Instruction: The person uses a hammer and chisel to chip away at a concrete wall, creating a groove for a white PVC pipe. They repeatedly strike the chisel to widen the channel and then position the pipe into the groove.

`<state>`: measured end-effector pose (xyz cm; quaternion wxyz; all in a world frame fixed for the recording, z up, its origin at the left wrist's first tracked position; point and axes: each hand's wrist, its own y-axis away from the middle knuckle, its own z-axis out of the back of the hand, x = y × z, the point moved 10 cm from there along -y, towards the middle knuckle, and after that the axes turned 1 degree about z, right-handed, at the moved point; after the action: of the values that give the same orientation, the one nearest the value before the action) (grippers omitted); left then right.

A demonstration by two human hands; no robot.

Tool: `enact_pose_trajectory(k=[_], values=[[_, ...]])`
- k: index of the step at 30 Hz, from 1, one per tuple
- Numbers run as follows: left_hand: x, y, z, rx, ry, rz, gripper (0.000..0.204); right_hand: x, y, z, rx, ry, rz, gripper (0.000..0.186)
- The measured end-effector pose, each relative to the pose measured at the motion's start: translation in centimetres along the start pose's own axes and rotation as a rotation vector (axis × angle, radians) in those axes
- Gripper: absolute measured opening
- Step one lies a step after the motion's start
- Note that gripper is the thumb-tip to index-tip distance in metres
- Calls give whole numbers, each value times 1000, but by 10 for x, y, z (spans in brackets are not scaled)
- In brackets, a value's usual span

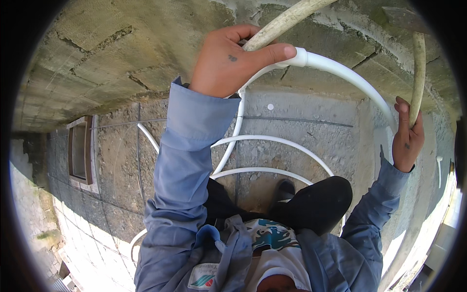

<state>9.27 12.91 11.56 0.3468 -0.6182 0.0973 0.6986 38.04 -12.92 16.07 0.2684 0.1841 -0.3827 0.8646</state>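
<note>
My left hand (226, 63) is closed around a dirty off-white pipe (292, 19) that comes down from the wall and passes between thumb and forefinger. The thumb stretches along onto a white pipe coupling (299, 57); the fingers beneath are hidden. From that coupling a white flexible pipe (348, 73) curves right and down, close to my right hand (407, 138). That hand is wrapped around the pale handle of a hammer (418, 68), held head up, with its dark, blurred head near the wall at upper right.
A rough block wall (107, 53) with open joints rises ahead. Loops of white pipe (272, 138) and thin steel bars (301, 119) cross the gravelly ground (311, 104) around my legs. A wooden-framed box (80, 151) stands left; a small white disc (270, 107) lies ahead.
</note>
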Motion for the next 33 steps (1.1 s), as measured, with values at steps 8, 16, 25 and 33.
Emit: enact_pose_trajectory(k=[8,16,25,33], values=[[-8,-13,-89,-31,-184,-118,50,-118,22,-35,12,39,-164,38],[-1,-21,-160,-59,-176,-132,55,-229,38,-46,42,163,-365,48],[12,-8,-126,-239,102,-91,41,-85,13,-20,-132,-481,-302,42],[35,16,-63,-255,382,91,32,121,58,-89,376,-1190,-274,32]])
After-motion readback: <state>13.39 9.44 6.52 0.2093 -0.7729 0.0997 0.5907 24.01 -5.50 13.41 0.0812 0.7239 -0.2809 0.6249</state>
